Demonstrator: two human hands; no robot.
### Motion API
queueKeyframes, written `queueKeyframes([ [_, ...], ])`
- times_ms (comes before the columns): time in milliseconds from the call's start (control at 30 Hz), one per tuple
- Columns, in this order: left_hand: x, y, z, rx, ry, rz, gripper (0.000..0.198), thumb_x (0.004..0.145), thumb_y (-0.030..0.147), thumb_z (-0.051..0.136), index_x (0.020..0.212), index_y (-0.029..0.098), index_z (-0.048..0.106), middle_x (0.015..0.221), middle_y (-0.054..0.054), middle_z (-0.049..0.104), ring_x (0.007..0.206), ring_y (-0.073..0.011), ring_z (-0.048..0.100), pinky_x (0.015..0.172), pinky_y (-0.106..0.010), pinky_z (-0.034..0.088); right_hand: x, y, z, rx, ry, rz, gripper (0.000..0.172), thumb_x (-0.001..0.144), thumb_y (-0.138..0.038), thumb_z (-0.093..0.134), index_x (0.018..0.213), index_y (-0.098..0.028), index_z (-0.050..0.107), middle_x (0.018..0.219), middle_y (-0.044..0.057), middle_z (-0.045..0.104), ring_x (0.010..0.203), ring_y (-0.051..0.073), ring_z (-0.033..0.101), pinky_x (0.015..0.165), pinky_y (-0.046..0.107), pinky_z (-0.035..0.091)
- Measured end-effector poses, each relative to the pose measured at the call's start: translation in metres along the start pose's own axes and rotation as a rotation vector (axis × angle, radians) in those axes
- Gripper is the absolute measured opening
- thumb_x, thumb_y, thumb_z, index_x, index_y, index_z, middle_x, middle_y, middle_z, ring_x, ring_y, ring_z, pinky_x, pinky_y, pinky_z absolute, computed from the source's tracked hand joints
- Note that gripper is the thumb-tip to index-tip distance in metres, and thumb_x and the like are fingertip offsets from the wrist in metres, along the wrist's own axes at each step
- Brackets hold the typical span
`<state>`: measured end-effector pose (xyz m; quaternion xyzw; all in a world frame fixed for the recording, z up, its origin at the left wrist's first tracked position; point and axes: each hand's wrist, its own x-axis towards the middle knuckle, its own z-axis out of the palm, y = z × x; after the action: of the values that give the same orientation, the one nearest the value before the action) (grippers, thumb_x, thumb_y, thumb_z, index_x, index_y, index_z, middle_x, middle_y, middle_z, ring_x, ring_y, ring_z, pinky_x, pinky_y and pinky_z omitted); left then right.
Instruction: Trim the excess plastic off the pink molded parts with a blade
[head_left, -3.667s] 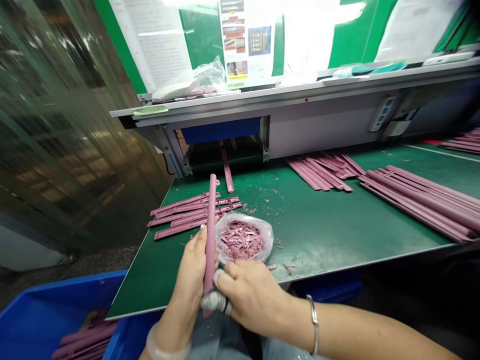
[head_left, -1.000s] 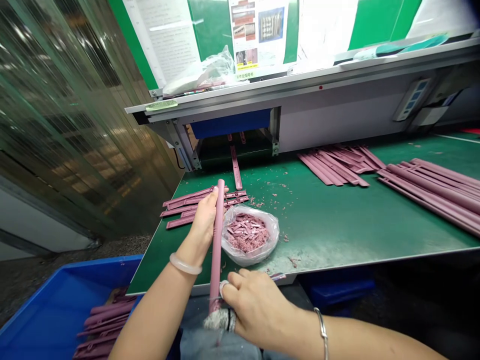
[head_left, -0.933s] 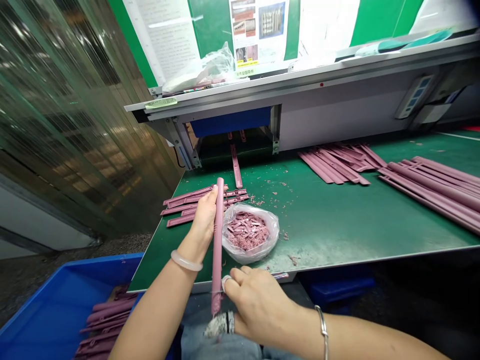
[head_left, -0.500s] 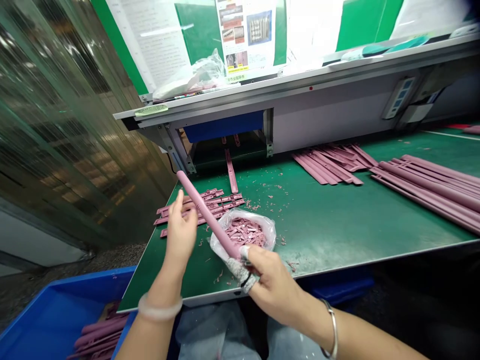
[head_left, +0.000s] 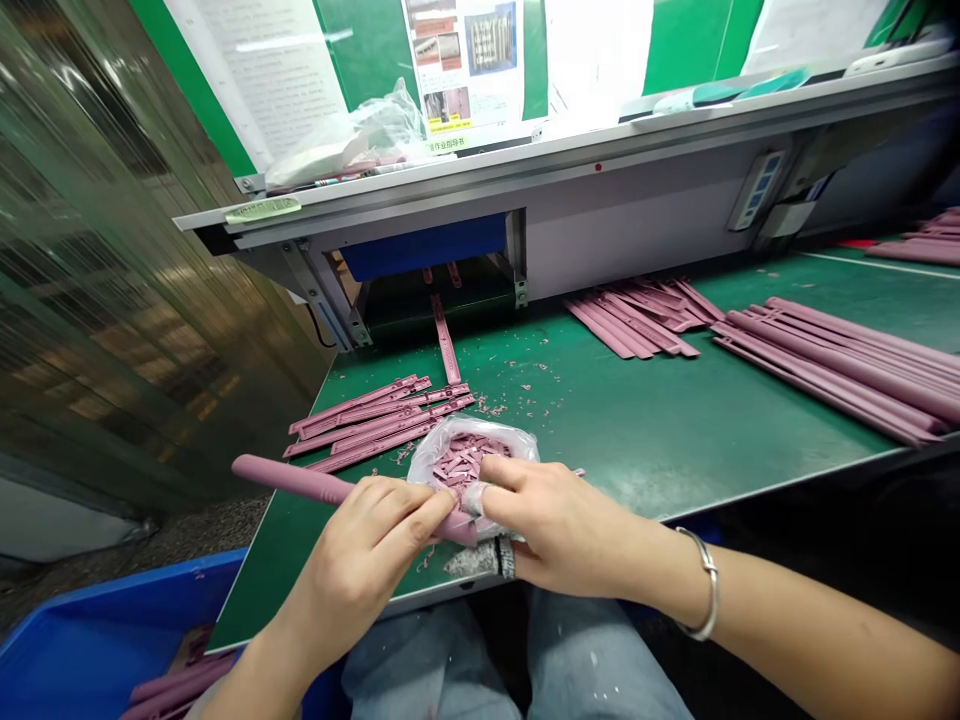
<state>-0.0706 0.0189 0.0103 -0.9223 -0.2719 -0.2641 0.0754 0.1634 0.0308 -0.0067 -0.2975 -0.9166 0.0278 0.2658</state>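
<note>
A long, smooth pink plastic strip [head_left: 292, 477] lies across the front of me, its far end pointing left past the table edge. My left hand [head_left: 364, 560] is closed around it near its right end, thumb on top. My right hand [head_left: 562, 520] closes on that end, with whitish covers on the thumb and one finger. Whether a small tool is also between those fingers is hidden. Just behind, a clear plastic bag [head_left: 529, 447] stands open, filled with pink scraps [head_left: 459, 462], partly covered by my hands.
Several pink strips [head_left: 360, 420] lie at the left of the green table [head_left: 600, 430], with one strip [head_left: 444, 340] behind them. More strips [head_left: 637, 318] and a larger stack [head_left: 840, 365] lie right. Shavings dot the surface. A blue bin [head_left: 82, 630] stands lower left.
My left hand has gone from open beside the strip to gripping it. The strip has swung down to the left, nearly level, and my right fingers have shifted at its near end.
</note>
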Motion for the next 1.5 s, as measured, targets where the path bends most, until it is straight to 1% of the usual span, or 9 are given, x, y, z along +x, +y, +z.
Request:
queueKeyframes([
  [267,-0.001,0.006,-0.003,0.012,-0.042,-0.038,0.037,0.092,0.010,0.051,0.128,0.017,0.049,0.104,-0.011,0.066,0.088,-0.0206,0.057,0.074,-0.035,0.046,0.004,-0.003,0.000,-0.106,0.066,-0.026,0.018,0.066,-0.005,0.050,0.076,-0.019,0.049,0.079,0.003,0.052,0.067,0.016,0.047,0.052,0.026,0.025],
  [500,-0.001,0.007,-0.005,0.084,-0.099,0.022,0.036,0.090,0.006,0.050,0.126,0.013,0.049,0.103,-0.011,0.066,0.086,-0.0211,0.054,0.074,-0.037,0.042,0.006,0.000,-0.002,-0.155,0.058,-0.110,0.019,0.067,-0.002,0.049,0.073,-0.020,0.050,0.073,0.001,0.051,0.061,0.015,0.043,0.052,0.028,0.022],
  [633,-0.001,0.013,-0.005,0.068,-0.108,-0.052,0.034,0.091,0.009,0.051,0.125,0.014,0.050,0.098,-0.009,0.065,0.082,-0.0199,0.053,0.071,-0.034,0.042,0.003,-0.001,0.002,-0.156,0.055,-0.113,0.018,0.067,-0.003,0.049,0.073,-0.020,0.050,0.074,0.001,0.052,0.063,0.015,0.042,0.055,0.029,0.023],
  [833,-0.007,0.034,0.001,-0.279,-0.094,-0.405,0.034,0.092,0.016,0.050,0.125,0.023,0.053,0.101,-0.004,0.065,0.089,-0.0158,0.060,0.076,-0.023,0.048,-0.002,-0.004,0.008,-0.140,0.107,-0.085,0.023,0.061,0.000,0.045,0.072,-0.020,0.050,0.076,0.002,0.050,0.064,0.017,0.037,0.058,0.030,0.025],
  [1000,-0.016,0.054,0.022,-0.587,0.044,-0.846,0.030,0.087,0.031,0.059,0.115,0.024,0.067,0.098,-0.006,0.068,0.073,-0.0162,0.062,0.062,-0.022,0.051,-0.005,-0.004,0.018,-0.129,0.123,-0.082,0.023,0.065,0.001,0.045,0.071,-0.020,0.050,0.076,0.003,0.049,0.063,0.017,0.035,0.058,0.030,0.025],
  [1133,-0.015,0.065,0.037,-0.929,0.186,-1.180,0.046,0.079,0.044,0.066,0.116,0.017,0.067,0.082,-0.006,0.066,0.048,-0.0096,0.047,0.041,-0.021,0.042,-0.004,-0.002,0.021,-0.143,0.190,-0.011,0.020,0.067,-0.001,0.046,0.073,-0.019,0.051,0.079,0.005,0.049,0.066,0.018,0.036,0.059,0.030,0.026],
  [1200,-0.012,0.068,0.040,-1.022,0.235,-1.255,0.051,0.076,0.046,0.069,0.117,0.016,0.066,0.075,-0.004,0.065,0.045,-0.0079,0.044,0.040,-0.020,0.039,-0.003,-0.002,0.021,-0.156,0.195,0.002,0.019,0.065,-0.002,0.047,0.074,-0.019,0.052,0.080,0.005,0.049,0.068,0.018,0.037,0.060,0.030,0.028],
  [1367,-0.005,0.068,0.043,-1.036,0.292,-1.286,0.053,0.071,0.041,0.075,0.116,0.014,0.066,0.062,0.001,0.058,0.045,-0.0083,0.041,0.040,-0.020,0.038,-0.003,-0.003,0.020,-0.179,0.172,0.004,0.021,0.058,-0.003,0.047,0.071,-0.020,0.049,0.076,0.004,0.049,0.065,0.018,0.037,0.056,0.029,0.024],
  [1500,-0.004,0.069,0.045,-0.975,0.335,-1.292,0.049,0.070,0.038,0.076,0.113,0.016,0.067,0.058,0.002,0.053,0.047,-0.0090,0.041,0.042,-0.020,0.036,-0.004,-0.002,0.018,-0.012,0.157,0.175,0.016,0.067,-0.004,0.048,0.071,-0.020,0.048,0.076,0.003,0.050,0.062,0.015,0.040,0.054,0.027,0.028],
])
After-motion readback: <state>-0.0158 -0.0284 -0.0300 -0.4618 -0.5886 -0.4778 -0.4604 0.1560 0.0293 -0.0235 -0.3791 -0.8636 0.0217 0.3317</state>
